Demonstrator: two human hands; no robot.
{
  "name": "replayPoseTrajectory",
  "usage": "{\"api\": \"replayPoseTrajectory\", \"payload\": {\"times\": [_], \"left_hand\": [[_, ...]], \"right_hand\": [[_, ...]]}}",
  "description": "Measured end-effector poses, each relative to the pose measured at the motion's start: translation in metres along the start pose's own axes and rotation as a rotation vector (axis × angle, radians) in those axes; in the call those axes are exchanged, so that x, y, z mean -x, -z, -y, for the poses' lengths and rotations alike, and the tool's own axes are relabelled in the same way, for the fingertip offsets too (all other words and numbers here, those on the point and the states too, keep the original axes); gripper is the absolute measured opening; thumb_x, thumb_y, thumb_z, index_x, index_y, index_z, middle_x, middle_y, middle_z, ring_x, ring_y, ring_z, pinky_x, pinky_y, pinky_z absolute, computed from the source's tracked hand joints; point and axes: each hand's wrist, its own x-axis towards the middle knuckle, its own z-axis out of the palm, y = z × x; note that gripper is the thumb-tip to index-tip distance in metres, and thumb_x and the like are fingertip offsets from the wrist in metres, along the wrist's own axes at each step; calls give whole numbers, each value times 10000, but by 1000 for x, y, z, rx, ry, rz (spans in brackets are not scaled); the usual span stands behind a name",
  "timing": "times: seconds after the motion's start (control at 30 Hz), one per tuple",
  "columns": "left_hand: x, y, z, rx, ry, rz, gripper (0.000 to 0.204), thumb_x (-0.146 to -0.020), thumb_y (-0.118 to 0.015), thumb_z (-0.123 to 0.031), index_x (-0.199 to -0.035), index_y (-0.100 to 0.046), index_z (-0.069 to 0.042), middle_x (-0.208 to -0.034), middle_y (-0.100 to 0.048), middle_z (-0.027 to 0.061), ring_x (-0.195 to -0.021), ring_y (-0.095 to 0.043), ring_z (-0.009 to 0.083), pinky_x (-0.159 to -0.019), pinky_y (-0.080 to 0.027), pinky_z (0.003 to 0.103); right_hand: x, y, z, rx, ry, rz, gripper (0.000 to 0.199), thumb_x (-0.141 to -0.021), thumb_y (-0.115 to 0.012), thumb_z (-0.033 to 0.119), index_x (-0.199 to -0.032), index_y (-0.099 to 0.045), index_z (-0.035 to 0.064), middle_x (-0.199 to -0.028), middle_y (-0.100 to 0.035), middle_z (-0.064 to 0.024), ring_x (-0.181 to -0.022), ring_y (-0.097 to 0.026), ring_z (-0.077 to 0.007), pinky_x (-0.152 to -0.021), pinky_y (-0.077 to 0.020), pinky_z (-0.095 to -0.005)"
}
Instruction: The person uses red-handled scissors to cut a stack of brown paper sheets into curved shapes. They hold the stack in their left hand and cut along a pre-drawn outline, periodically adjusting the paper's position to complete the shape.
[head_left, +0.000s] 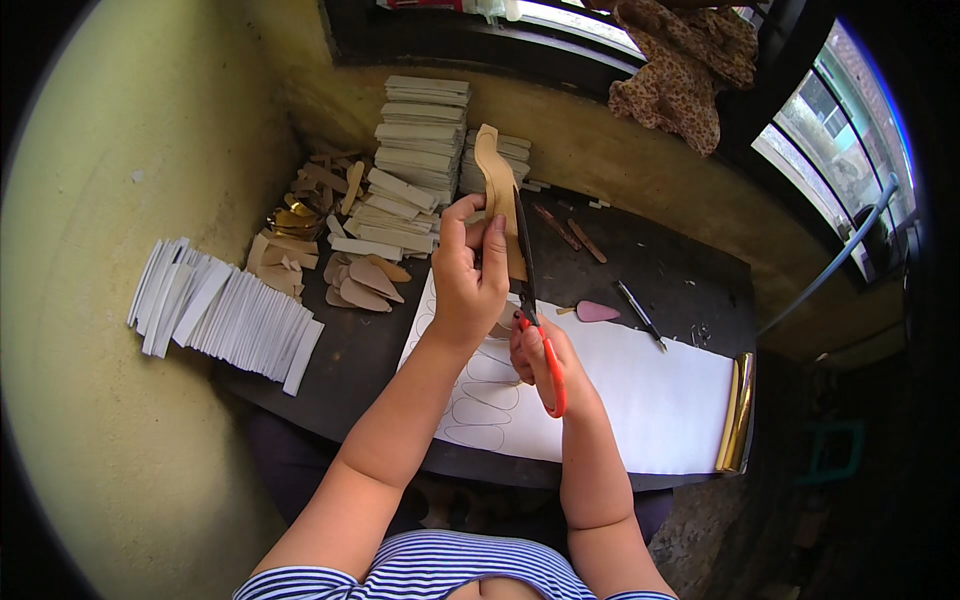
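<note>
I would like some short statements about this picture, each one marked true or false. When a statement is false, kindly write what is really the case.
1. The right hand holds the scissors. True.
2. The left hand holds a light brown piece above the table. True.
3. The pen lies to the left of both hands. False: the pen lies to their right.
4. Rounded outlines are drawn on the left part of the white sheet. True.
5. The gold roll is at the left end of the white sheet. False: the gold roll is at the right end.
</note>
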Motion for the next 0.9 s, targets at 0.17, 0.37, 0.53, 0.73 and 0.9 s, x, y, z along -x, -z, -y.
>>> {"api": "replayPoseTrajectory", "payload": {"times": [0.17,0.37,0.53,0.73,0.9], "left_hand": [[2,2,-2,-58,51,57,225,-897,-450,-54,-1101,-372,1,-841,-620,111,-735,-550,74,-647,-414,181],[2,-1,0,-19,7,10,211,-883,-469,-42,-1075,-395,6,-747,-608,93,-642,-513,64,-582,-396,185],[2,1,-2,-31,29,44,220,-897,-451,-54,-1097,-376,-2,-824,-620,105,-716,-539,61,-620,-406,172],[2,1,-3,-16,48,47,233,-898,-453,-59,-1110,-372,-7,-840,-618,102,-722,-537,59,-621,-404,169],[4,-1,-4,28,89,103,244,-899,-448,-61,-1124,-368,-12,-865,-617,105,-758,-550,69,-656,-419,182]], "right_hand": [[-2,-1,-4,35,25,-35,459,-850,-444,494,-849,-448,35,-636,-398,16,-568,-346,-79,-495,-311,-220],[-3,-5,-3,-11,32,-40,579,-773,-445,645,-815,-411,68,-599,-334,32,-500,-288,-63,-432,-235,-204],[-3,-7,-4,-46,14,-56,523,-791,-483,590,-824,-409,74,-601,-332,41,-496,-278,-50,-429,-217,-197],[-4,-5,-8,10,53,-64,522,-806,-465,586,-834,-415,67,-597,-346,34,-497,-294,-57,-433,-235,-201],[-3,-6,-3,18,72,-87,562,-804,-421,624,-822,-415,62,-602,-353,21,-509,-311,-72,-452,-260,-210]]}}
